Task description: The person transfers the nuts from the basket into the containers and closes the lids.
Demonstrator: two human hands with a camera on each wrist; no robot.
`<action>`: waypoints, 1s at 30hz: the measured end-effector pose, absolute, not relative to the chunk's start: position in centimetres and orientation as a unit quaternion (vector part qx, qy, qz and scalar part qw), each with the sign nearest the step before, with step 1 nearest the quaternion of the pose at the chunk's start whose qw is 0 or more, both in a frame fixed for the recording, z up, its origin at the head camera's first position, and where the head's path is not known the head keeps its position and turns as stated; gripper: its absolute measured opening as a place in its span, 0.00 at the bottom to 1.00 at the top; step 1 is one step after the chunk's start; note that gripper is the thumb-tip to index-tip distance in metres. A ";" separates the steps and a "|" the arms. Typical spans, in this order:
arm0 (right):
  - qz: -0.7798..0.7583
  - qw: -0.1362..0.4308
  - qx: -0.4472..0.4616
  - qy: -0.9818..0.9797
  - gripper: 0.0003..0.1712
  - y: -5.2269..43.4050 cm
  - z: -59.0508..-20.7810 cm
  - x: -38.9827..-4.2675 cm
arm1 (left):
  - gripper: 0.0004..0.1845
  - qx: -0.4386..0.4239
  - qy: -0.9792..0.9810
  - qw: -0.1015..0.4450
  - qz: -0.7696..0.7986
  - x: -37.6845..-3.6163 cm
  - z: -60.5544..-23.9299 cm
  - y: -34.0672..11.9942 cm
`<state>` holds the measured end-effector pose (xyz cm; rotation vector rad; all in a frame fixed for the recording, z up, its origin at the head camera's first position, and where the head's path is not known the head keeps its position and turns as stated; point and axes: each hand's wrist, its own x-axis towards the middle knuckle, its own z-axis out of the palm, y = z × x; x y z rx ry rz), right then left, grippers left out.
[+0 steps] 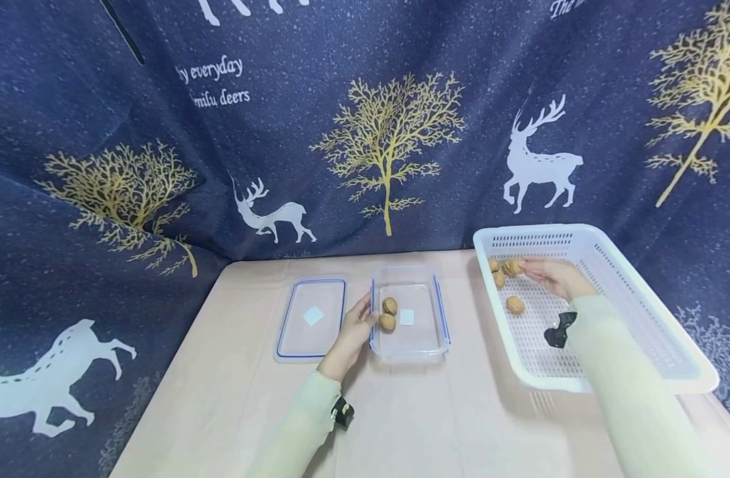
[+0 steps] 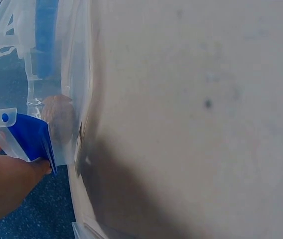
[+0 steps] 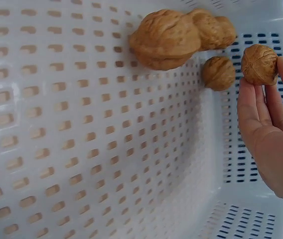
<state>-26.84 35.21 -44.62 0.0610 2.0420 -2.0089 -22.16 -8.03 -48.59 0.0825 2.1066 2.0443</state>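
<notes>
In the right wrist view, a walnut (image 3: 259,64) is pinched between the thumb and fingertips of my right hand (image 3: 273,127), which is over the white basket (image 1: 523,372). Several other walnuts (image 3: 165,40) lie near the basket's far left corner, and one walnut (image 1: 515,305) sits nearer on its floor. My left hand (image 1: 352,330) grips the left side of a clear plastic container (image 1: 421,342), its thumb at the blue clip (image 2: 34,139). Inside that container, two walnuts (image 1: 387,322) rest along the left wall, beside a pale square label.
Left of the container lies its clear lid (image 1: 296,332) with a blue seal, flat on the pale tablecloth (image 1: 413,425). Behind the table hangs a dark blue cloth (image 1: 269,153) printed with deer and trees. The basket's raised rim borders the right side.
</notes>
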 end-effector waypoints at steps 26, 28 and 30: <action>-0.768 0.131 -0.056 0.625 0.18 31.7 -39.3 -26.0 | 0.29 0.023 0.710 0.098 0.697 -22.1 -48.9 -8.1; -0.725 0.111 -0.112 0.670 0.21 31.6 -39.1 -25.4 | 0.29 0.021 0.711 0.098 0.696 -22.1 -48.9 -8.1; -0.698 0.093 -0.153 0.693 0.24 31.4 -39.0 -24.9 | 0.29 0.018 0.712 0.100 0.694 -22.1 -48.9 -8.1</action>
